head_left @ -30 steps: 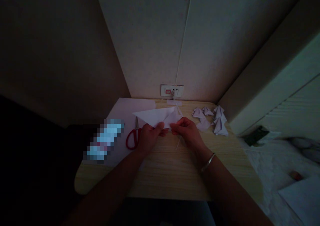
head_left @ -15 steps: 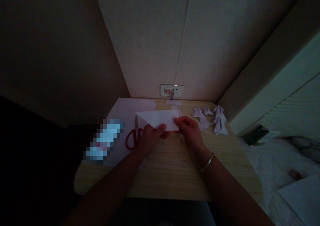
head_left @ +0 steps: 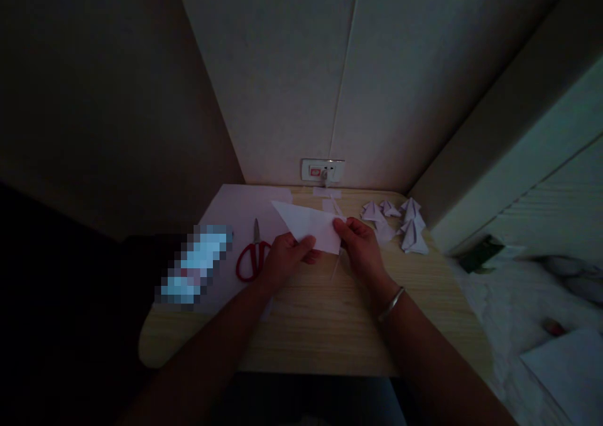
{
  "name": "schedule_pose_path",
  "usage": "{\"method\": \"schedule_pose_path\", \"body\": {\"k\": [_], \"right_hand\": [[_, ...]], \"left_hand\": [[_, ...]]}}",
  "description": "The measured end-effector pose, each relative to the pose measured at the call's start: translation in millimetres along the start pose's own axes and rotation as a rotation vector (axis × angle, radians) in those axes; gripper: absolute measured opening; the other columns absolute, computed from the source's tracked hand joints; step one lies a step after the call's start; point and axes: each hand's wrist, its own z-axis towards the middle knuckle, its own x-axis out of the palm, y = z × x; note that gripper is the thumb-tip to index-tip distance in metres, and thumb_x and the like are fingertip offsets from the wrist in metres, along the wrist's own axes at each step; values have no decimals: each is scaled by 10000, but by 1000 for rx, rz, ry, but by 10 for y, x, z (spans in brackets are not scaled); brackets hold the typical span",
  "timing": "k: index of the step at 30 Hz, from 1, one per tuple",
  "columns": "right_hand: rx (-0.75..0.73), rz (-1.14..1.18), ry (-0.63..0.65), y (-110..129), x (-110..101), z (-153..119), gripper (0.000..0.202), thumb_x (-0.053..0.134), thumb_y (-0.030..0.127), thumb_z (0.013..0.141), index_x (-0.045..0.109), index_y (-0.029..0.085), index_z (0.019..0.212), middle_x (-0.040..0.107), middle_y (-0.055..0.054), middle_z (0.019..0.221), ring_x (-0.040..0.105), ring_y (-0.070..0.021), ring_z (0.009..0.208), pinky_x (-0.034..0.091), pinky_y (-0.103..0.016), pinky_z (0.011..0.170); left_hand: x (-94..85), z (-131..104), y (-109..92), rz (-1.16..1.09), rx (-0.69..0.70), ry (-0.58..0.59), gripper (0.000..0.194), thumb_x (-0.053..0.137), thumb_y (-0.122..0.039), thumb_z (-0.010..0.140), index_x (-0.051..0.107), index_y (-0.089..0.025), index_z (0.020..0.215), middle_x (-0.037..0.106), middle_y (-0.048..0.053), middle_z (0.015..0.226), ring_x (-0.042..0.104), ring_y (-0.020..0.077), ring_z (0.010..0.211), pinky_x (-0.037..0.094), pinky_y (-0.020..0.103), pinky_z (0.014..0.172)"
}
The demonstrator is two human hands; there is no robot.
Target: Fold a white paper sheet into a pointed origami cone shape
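A folded piece of white paper point(head_left: 315, 226) is held up over the wooden table between my two hands, its pointed end toward the upper left. My left hand point(head_left: 288, 253) pinches its lower edge, thumb on the near face and fingers behind. At the right end, my right hand point(head_left: 360, 240) grips the paper between thumb and fingers. Red-handled scissors point(head_left: 254, 259) lie just left of my left hand, on white sheets point(head_left: 230, 209). Thin paper strips point(head_left: 335, 267) lie behind and below the held paper.
Several folded paper shapes point(head_left: 413, 234) stand at the table's point(head_left: 320, 338) back right. A phone with a blurred screen point(head_left: 198, 266) lies at the left. A wall socket point(head_left: 323, 171) with a plug is behind the table. More paper point(head_left: 570, 363) lies beyond the right edge.
The folded paper has turned in my hands, its left end now a single raised point and its right end lower. My right hand has shifted slightly right; the scissors' blades show more.
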Motion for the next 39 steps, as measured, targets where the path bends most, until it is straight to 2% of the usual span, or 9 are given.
{"method": "schedule_pose_path", "body": {"k": [7,15,21,29,31,32,34,36,39], "right_hand": [[127,-223,326,-57,21,-57,301,729,434,673,608,162,632,584,23,537,487,-84,450,393,-207,442],[230,-201,313,2,-28,-42,340,752,447,641,576,160,596,520,54,407,423,-59,331,316,-175,325],[356,0,451,22,-35,-71,292,776,374,642,627,143,739,691,-25,638,626,-107,521,517,-215,518],[315,-64,494,75,-70,-58,403,760,358,671,633,191,1015,719,-49,864,674,-150,737,538,-266,663],[207,-144,374,112,-102,-20,369,714,415,713,654,190,999,712,-40,882,657,-142,746,515,-248,647],[161,-162,318,121,-110,-5,362,692,440,727,666,190,989,709,-29,860,643,-131,714,501,-241,631],[136,-166,292,116,-109,10,351,688,448,722,685,182,950,705,-20,807,619,-125,648,480,-243,595],[181,-150,319,82,-93,10,318,726,409,680,694,169,886,702,-22,755,605,-131,593,471,-258,564],[186,-135,280,22,-72,7,236,769,334,615,677,160,745,681,-11,671,573,-120,527,451,-254,524]], "left_hand": [[-41,21,-20,60,45,-29,276,613,-393,754,690,-128,750,711,61,647,642,145,549,503,234,541],[-27,10,-27,-15,36,-7,325,633,-447,717,652,-123,689,687,66,613,610,136,513,488,238,520],[-82,65,14,-114,125,-102,326,666,-454,696,577,-143,737,628,-1,556,569,117,476,448,223,488],[-188,126,10,-151,166,-204,324,673,-449,687,516,-166,697,585,-37,602,573,112,533,474,236,542],[-217,111,-29,-117,117,-136,318,680,-440,672,548,-153,702,613,-13,623,574,112,527,471,235,531],[-225,97,-46,-86,57,-39,315,694,-431,651,569,-146,699,622,0,618,576,119,520,467,239,513],[-226,64,-67,-28,-71,156,297,718,-408,614,599,-142,672,632,18,595,589,141,518,466,250,494],[-211,38,-73,1,-140,262,255,727,-378,602,619,-153,650,645,20,604,597,149,535,475,262,507],[-195,40,-64,-78,-93,174,208,720,-349,618,630,-166,657,653,0,632,591,129,562,475,253,551]]}}
